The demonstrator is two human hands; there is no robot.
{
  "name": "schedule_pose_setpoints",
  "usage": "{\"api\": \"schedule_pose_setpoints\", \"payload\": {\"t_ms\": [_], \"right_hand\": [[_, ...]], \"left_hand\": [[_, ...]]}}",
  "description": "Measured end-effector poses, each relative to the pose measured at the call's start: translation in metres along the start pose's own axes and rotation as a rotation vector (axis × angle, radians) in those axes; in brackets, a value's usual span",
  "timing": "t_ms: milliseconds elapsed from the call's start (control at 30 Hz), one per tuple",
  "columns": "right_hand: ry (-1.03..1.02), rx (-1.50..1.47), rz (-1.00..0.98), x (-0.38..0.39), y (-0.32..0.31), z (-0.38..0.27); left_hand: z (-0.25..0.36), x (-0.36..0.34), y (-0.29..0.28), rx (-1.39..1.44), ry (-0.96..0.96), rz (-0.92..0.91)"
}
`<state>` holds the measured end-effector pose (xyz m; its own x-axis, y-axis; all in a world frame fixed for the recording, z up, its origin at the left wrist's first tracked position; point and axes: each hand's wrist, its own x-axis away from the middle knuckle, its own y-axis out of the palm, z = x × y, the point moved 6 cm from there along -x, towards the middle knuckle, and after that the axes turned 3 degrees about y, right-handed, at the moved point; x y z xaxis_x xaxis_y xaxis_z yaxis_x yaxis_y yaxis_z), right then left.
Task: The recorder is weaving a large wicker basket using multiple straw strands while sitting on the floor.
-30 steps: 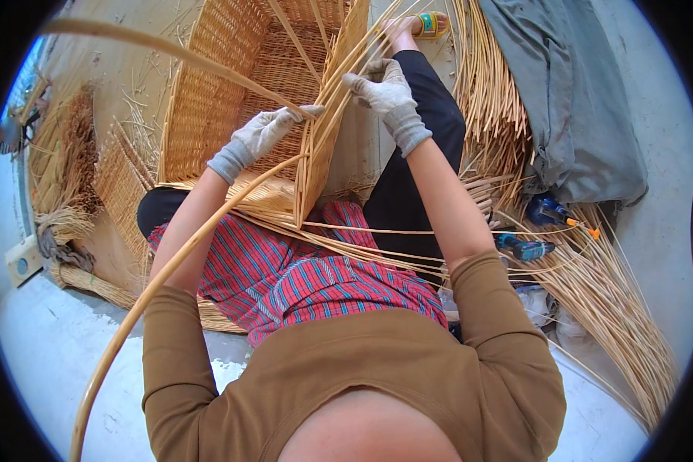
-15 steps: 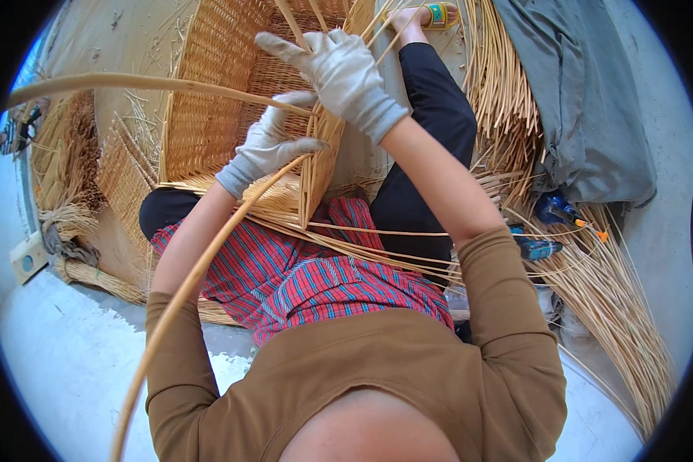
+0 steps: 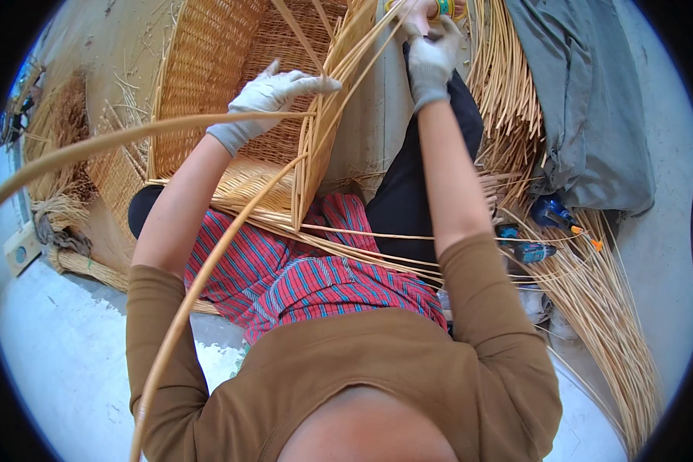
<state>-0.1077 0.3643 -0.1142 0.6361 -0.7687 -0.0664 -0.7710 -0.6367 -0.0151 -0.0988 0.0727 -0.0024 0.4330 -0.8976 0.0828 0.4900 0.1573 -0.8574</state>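
A woven cane basket (image 3: 200, 85) lies on its side before me, its opening turned towards me. My left hand (image 3: 273, 94), in a whitish glove, is open over the basket wall, its forefinger stretched to the split stakes at the right side. Farther right, my gloved right hand (image 3: 435, 58) is beside my foot, fingers bent and slightly blurred. It seems closed on a thin cane strand (image 3: 379, 55) that runs up from the basket's wall. Two thick rods (image 3: 196, 289) stick out from the near corner towards me.
Bundles of thin cane (image 3: 604, 323) lie at the right, with more cane (image 3: 508, 85) beside a grey cloth (image 3: 585, 100). A blue power tool (image 3: 550, 212) rests among them. Long loose strands (image 3: 362, 258) cross my lap. Bundled fibres (image 3: 61, 165) lie at the left.
My right hand has moved right and away from the basket's stakes towards my foot. My left hand has shifted up along the wall, fingers stretched. The basket has tilted slightly left.
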Motion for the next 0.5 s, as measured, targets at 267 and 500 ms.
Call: {"api": "schedule_pose_setpoints", "payload": {"t_ms": [267,500], "right_hand": [[0.395,0.013,-0.58,0.14,0.092,-0.09],[-0.286,1.001,-0.925,0.119,0.051,-0.083]], "left_hand": [[-0.02,0.039,0.004,0.622,-0.302,-0.004],[0.035,0.017,0.008,0.714,-0.3,0.047]]}}
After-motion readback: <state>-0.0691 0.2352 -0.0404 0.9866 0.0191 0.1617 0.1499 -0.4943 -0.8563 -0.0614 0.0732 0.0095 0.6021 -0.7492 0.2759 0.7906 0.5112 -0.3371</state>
